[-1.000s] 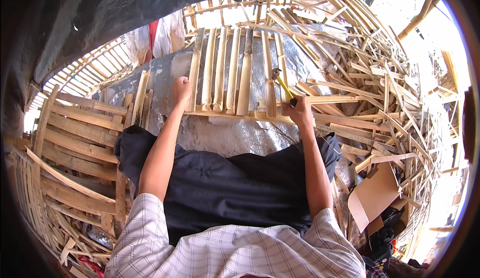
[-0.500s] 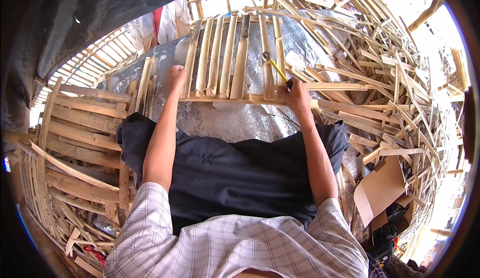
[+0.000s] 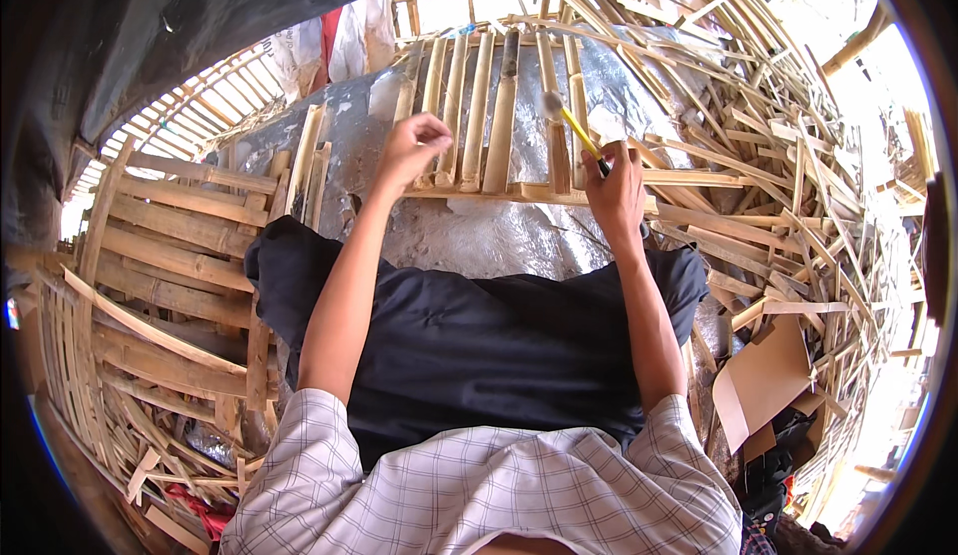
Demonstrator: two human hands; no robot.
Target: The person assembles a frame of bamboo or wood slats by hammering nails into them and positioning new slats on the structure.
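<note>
My right hand (image 3: 616, 191) grips a hammer (image 3: 579, 130) by its yellow and black handle, the head raised over the slats to the right. My left hand (image 3: 407, 156) is above the left slats, its fingers curled toward the thumb; whatever may be between them is too small to make out. Several split bamboo slats (image 3: 475, 111) lie side by side, pointing away from me. Their near ends rest on a crosswise bamboo strip (image 3: 519, 193), and a gap separates the two right slats from the others.
Beneath the slats spreads a grey plastic sheet (image 3: 469, 236). A finished-looking bamboo slat panel (image 3: 180, 256) stands at the left. Loose bamboo strips (image 3: 768, 156) pile up along the right, with a cardboard piece (image 3: 763, 380) near me. Dark cloth (image 3: 479, 345) covers my lap.
My left hand has left the leftmost slat, moving right with its fist loosened. My right hand has shifted slightly right, still holding the hammer. The whole view has shifted a little.
</note>
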